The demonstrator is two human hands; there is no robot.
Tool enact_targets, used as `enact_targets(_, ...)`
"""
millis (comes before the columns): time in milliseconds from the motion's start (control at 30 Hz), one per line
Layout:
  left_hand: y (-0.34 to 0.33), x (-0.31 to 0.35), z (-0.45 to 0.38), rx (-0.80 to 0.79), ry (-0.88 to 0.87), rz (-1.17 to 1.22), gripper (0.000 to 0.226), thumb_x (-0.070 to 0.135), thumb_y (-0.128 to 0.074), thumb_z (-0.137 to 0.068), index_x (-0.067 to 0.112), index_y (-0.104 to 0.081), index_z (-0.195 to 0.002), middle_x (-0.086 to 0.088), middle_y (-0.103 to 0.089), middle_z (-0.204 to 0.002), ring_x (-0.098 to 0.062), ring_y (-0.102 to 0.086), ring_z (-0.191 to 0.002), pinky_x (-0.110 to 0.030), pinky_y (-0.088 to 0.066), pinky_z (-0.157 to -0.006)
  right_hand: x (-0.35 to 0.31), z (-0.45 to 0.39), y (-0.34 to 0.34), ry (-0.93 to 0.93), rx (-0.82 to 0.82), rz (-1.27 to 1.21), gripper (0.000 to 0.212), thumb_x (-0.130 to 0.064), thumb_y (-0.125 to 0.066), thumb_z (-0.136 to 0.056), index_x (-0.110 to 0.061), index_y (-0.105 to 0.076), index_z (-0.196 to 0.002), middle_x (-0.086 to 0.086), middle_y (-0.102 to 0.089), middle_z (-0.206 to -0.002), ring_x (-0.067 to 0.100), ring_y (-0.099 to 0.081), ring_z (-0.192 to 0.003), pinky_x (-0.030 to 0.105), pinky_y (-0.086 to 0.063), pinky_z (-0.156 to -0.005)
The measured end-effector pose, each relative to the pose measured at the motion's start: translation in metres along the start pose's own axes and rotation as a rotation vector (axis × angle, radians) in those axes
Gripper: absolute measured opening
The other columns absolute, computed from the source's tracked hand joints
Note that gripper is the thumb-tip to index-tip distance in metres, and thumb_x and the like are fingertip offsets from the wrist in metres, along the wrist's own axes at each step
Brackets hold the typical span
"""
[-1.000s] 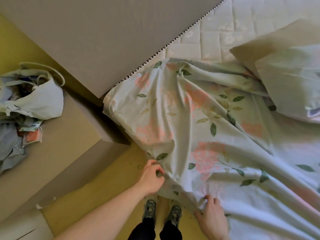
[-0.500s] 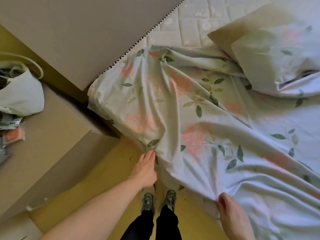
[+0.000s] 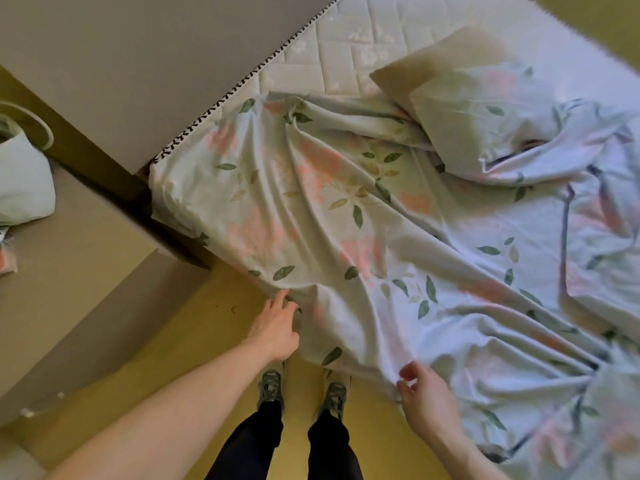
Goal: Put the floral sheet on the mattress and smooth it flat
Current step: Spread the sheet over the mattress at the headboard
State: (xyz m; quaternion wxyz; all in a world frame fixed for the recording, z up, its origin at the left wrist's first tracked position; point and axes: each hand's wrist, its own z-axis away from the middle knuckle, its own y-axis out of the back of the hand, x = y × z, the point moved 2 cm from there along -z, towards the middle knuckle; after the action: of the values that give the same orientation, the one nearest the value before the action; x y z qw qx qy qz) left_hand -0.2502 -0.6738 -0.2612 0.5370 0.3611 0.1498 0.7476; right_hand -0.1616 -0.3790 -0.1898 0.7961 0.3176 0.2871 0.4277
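Observation:
The floral sheet (image 3: 346,220), pale with pink flowers and green leaves, lies wrinkled over the quilted white mattress (image 3: 349,43) and hangs over its near edge. A bare strip of mattress shows at the top. My left hand (image 3: 277,327) reaches out with fairly straight fingers, its tips touching the sheet's hanging hem. My right hand (image 3: 424,396) is at the hem further right. Its thumb and curled fingers pinch the cloth, and folds run toward that spot.
A pillow (image 3: 460,109), half inside a matching floral case, lies on the sheet at the upper right. A grey wall panel (image 3: 138,64) borders the mattress on the left. A white bag (image 3: 24,181) sits on a low beige ledge. My shoes (image 3: 270,389) stand on the yellow floor.
My left hand let go of its bunched grip and now lies straighter against the hem. My right hand moved right along the edge. The view shifted toward the pillow.

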Motion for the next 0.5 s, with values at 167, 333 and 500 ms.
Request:
enact_targets(167, 0.0, -0.014, -0.025, 0.103, 0.101, 0.219, 0.059, 0.022, -0.066, -0.091, 0.025, -0.046, -0.147, 0.008, -0.01, -0.165, -0.025, -0.028, -0.149, -0.042, -0.035, -0.12, -0.008, -0.016, -0.022, -0.01, -0.076, -0.026, 0.026, -0.04, -0.063, -0.095, -0.031, -0.057, -0.118, -0.011, -0.061, -0.122, 0.01, -0.064, -0.102, 0.031, -0.054, -0.087)
enact_targets(333, 0.052, -0.072, -0.061, 0.265, 0.289, 0.313, 0.057, 0.024, -0.067, -0.091, 0.023, -0.045, -0.144, 0.001, -0.021, -0.158, -0.026, -0.041, -0.137, -0.042, -0.047, -0.109, -0.046, -0.053, -0.036, 0.104, -0.126, -0.019, 0.039, -0.041, -0.06, -0.097, -0.031, -0.051, -0.133, -0.008, -0.05, -0.136, 0.015, -0.059, -0.117, 0.032, -0.048, -0.094)
enact_targets(500, 0.111, -0.131, -0.093, 0.353, 0.444, 0.387, 0.058, 0.029, -0.066, -0.091, 0.026, -0.044, -0.144, -0.003, -0.024, -0.157, -0.031, -0.046, -0.133, -0.045, -0.044, -0.111, -0.117, -0.105, -0.052, 0.287, -0.072, -0.022, 0.055, -0.036, -0.063, -0.095, -0.028, -0.044, -0.146, -0.003, -0.041, -0.149, 0.02, -0.053, -0.127, 0.038, -0.049, -0.101)
